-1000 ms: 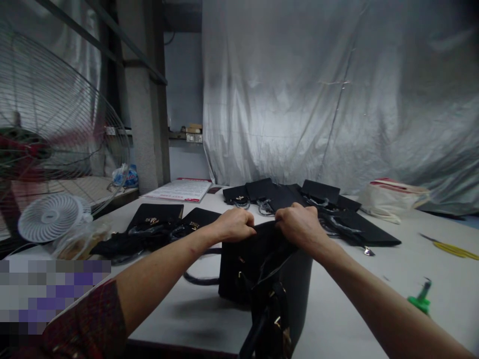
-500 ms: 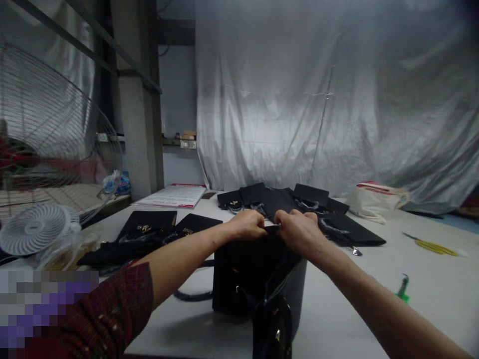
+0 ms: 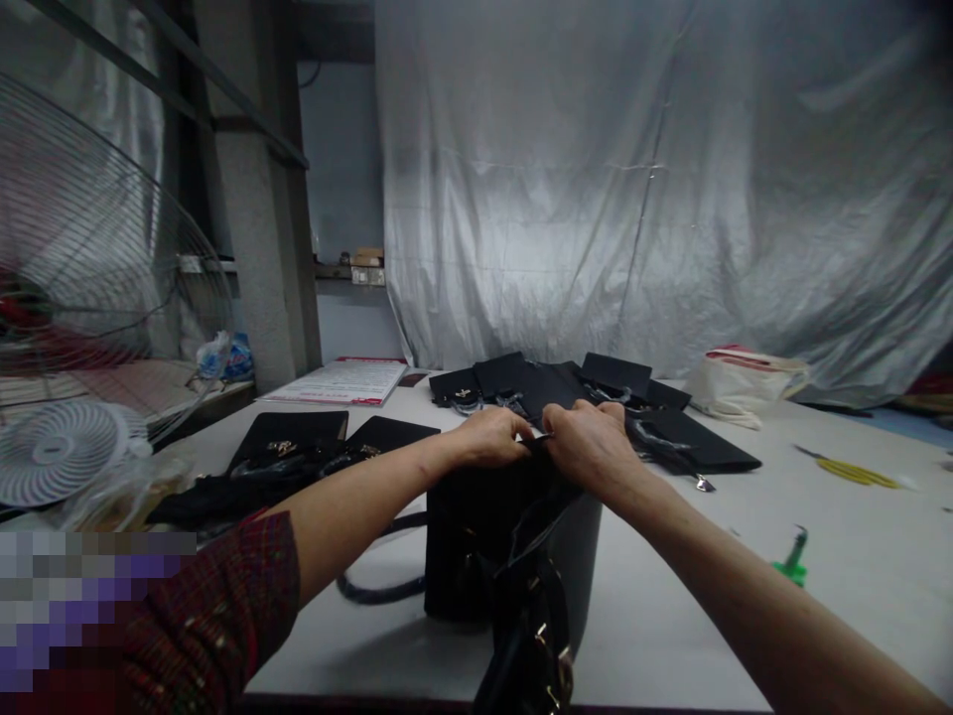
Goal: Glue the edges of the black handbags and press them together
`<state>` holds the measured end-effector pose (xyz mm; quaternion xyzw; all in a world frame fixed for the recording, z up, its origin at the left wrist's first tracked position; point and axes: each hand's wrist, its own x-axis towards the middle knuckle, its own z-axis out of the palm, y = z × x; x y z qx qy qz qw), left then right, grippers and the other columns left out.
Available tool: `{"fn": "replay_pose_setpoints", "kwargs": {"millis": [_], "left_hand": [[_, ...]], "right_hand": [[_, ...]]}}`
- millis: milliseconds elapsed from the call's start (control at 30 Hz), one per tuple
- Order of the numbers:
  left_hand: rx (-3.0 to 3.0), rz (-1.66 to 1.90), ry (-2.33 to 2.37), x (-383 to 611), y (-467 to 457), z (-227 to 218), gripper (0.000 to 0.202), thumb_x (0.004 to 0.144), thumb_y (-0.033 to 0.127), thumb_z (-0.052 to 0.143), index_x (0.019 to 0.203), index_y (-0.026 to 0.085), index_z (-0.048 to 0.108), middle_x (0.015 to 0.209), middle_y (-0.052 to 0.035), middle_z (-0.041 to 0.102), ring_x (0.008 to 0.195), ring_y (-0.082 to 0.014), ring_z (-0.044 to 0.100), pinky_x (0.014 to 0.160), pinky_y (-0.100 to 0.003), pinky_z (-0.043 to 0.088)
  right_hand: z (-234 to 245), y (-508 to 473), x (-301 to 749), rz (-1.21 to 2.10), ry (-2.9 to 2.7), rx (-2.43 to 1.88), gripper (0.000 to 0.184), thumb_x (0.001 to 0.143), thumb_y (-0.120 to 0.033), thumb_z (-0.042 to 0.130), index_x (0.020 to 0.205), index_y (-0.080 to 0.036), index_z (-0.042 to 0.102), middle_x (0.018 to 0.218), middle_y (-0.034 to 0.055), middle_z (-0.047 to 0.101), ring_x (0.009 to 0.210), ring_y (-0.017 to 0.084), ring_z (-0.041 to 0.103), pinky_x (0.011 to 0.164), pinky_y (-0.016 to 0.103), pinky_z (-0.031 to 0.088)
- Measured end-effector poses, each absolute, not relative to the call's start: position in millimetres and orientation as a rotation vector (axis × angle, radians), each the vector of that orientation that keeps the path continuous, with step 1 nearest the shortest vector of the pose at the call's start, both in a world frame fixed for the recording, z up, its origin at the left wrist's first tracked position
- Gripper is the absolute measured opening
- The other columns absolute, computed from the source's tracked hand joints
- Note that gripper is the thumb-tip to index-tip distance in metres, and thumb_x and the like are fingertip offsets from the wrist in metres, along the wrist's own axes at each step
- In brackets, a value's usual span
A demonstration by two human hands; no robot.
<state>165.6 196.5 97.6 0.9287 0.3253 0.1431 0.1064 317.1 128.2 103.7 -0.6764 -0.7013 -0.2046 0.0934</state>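
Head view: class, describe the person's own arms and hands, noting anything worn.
The left hand and right hand are bare: no gloves, rings or watch show. The left arm wears a dark red checked sleeve ending near the elbow. The right forearm is uncovered as far as the frame shows.

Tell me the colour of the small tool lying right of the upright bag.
Green: the small green tool, right of the black handbag, shows best in the head view.
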Motion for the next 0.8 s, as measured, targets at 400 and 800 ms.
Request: {"fn": "replay_pose_setpoints", "kwargs": {"millis": [400, 800], "left_hand": [[2.544, 0.447, 0.993, 180.3, 202.5, 102.1, 0.021, 0.068, 0.035, 0.065, 0.068, 0.015, 0.066, 0.054, 0.0030, 0.051, 0.055, -0.0114, 0.047, 0.050, -0.022, 0.034], [2.281, 0.698, 1.851, 104.0, 212.7, 91.1, 0.016, 0.067, 0.027, 0.058, 0.068, 0.015, 0.068, 0.064, -0.0058, 0.062, 0.069, -0.0195, 0.059, 0.059, -0.026, 0.041]], "right_hand": [[107.7, 125.5, 319.1, -0.476, -2.071, -1.887, 0.013, 0.081, -0.022, 0.054, 0.089, -0.021, 0.065, 0.077, 0.0056, 0.066, 0.090, 0.023, 0.055, 0.075, 0.034, 0.027], [56.5, 90.1, 357.8, 0.153, -1.654, -1.501, 0.033, 0.076, -0.048, 0.056, 0.094, -0.022, 0.062, 0.100, 0.0082, 0.068, 0.097, 0.027, 0.061, 0.086, 0.041, 0.045]]}}
